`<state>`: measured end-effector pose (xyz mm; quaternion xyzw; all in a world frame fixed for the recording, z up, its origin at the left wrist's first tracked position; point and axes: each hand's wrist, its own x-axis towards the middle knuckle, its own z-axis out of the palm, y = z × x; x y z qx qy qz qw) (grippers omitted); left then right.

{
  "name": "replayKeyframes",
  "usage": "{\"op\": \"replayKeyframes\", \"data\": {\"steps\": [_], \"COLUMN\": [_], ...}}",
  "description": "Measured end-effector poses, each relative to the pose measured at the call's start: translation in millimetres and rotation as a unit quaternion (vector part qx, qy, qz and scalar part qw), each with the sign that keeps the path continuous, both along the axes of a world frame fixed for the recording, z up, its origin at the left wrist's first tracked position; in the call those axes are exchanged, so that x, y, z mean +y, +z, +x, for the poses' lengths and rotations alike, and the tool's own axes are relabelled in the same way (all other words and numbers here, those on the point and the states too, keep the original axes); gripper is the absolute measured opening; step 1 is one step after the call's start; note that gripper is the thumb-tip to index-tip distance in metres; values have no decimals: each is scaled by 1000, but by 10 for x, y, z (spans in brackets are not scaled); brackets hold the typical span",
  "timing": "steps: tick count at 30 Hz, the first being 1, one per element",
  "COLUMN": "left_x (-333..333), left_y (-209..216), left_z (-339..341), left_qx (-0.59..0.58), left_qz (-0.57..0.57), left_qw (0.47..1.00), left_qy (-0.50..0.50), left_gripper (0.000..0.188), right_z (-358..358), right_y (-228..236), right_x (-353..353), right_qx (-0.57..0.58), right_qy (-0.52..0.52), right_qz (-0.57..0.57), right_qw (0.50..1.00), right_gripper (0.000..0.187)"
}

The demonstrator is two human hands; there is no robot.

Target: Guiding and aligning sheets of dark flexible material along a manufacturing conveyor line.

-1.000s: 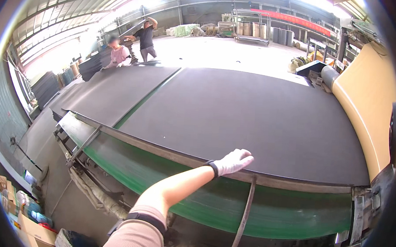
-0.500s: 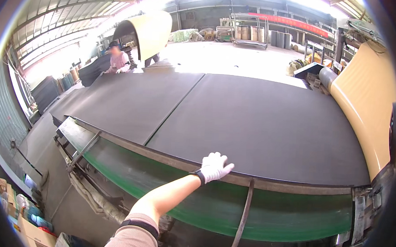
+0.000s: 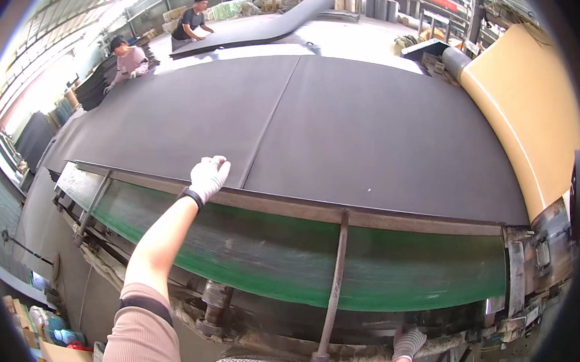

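Observation:
My left hand (image 3: pixel 209 177), in a white glove, is over the front edge of a wide dark grey sheet (image 3: pixel 395 140). Its fingers are loosely bent and nothing shows in them; whether they touch the sheet is hard to tell. A second dark sheet (image 3: pixel 176 118) lies to the left, meeting the first along a seam just right of that hand. Low at the right, my right hand (image 3: pixel 409 343), in a striped glove, is beside a wrapped pipe (image 3: pixel 360 355) under the green belt (image 3: pixel 422 271). Its fingers are blurred.
A metal bar (image 3: pixel 334 286) slants down before the belt. On the right, a tan sheet (image 3: pixel 526 101) curves over a roller (image 3: pixel 452 60). Two people stand at the far left: one in pink (image 3: pixel 130 61) by the sheet, one in black (image 3: pixel 192 23) at another dark sheet (image 3: pixel 264 34).
My left hand has shifted left along the front edge, and my right hand has come into view. The large raised sheet at the back has come down, revealing the person in black.

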<state>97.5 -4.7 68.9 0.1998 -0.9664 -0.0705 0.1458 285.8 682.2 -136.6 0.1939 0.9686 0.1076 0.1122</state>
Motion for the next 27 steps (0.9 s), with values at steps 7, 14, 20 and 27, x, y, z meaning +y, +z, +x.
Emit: {"op": "replayKeyframes", "data": {"steps": [7,14,20,27], "left_x": [868,1745,629,576], "left_y": [72,130,32,-43], "left_z": [-169,-324,-78,4], "left_qx": [-88,-16,56,-42], "left_qz": [-56,119,33,23], "left_qw": [986,952,990,997], "left_qy": [-129,-281,-126,-61], "left_gripper": [42,44,51,49], "right_z": [-134,169,118,114], "right_y": [382,-280,166,263], "right_x": [-219,480,107,14], "right_qx": [-116,145,109,92], "right_qy": [-26,100,125,126], "right_qz": [2,3,-49,-36], "right_qw": [993,984,985,987], "right_gripper": [59,37,67,68]}}
